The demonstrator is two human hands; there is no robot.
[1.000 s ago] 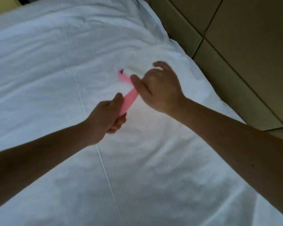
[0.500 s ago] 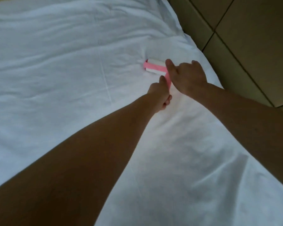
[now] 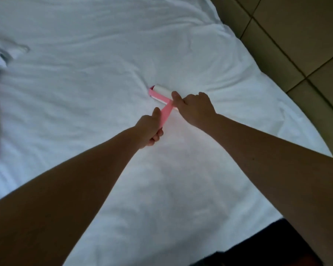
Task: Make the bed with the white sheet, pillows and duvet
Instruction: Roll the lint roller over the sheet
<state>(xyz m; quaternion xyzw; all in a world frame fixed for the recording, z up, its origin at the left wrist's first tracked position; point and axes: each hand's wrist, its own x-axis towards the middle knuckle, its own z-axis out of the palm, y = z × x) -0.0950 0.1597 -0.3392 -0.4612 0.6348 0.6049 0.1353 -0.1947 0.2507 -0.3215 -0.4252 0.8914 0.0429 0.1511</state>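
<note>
A white sheet (image 3: 108, 70) covers the whole bed, with soft creases across it. On it lies a pink lint roller (image 3: 161, 94) with a white roll at its head. My left hand (image 3: 149, 129) grips the pink handle, thumb along the top. My right hand (image 3: 195, 106) rests at the near end of the roll, fingers curled and thumb pressed against the white roll. The roller head touches the sheet near the bed's right side.
Tan floor tiles (image 3: 288, 35) with dark joints run along the bed's right edge. A blurred white and grey shape (image 3: 0, 60) sits at the far left. A dark cloth (image 3: 258, 248) shows at the bottom right.
The view has shifted so that more of the bed's left side shows. Both hands stay on the roller, and more of the white roll shows beyond my right hand.
</note>
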